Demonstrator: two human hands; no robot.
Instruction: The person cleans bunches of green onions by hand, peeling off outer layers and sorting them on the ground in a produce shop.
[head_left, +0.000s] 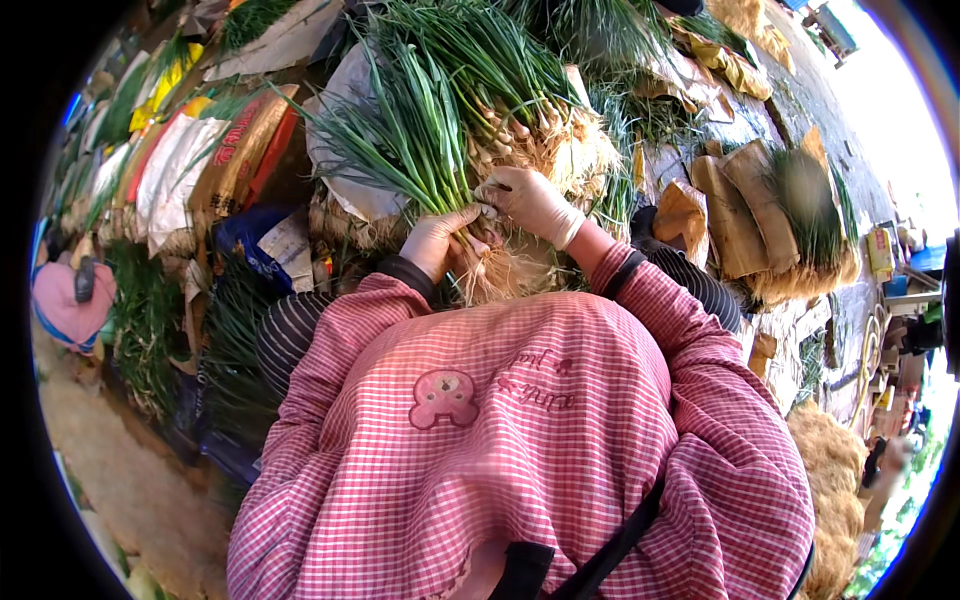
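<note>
My gloved left hand (439, 244) grips a bunch of young garlic plants (424, 142) just above the bulbs. Their long green leaves fan out away from me, and pale roots (491, 277) hang below the fist towards my lap. My gloved right hand (529, 206) is beside the left thumb with its fingers curled at the stems; whether it pinches one is hidden. Beyond both hands lies a larger heap of the same plants (510, 82), its bulbs and tangled roots (574, 150) facing me. A pale sheet (349, 165) shows under the leaves on the left.
Stacked bundles wrapped in printed sacks (180, 172) stand on the left. More bundles with brown wrapping (742, 210) lie on the right. A blue bag (255, 244) is by my left knee. A pink padded seat (73, 304) sits at far left. Fibrous matting (825, 480) lies at right.
</note>
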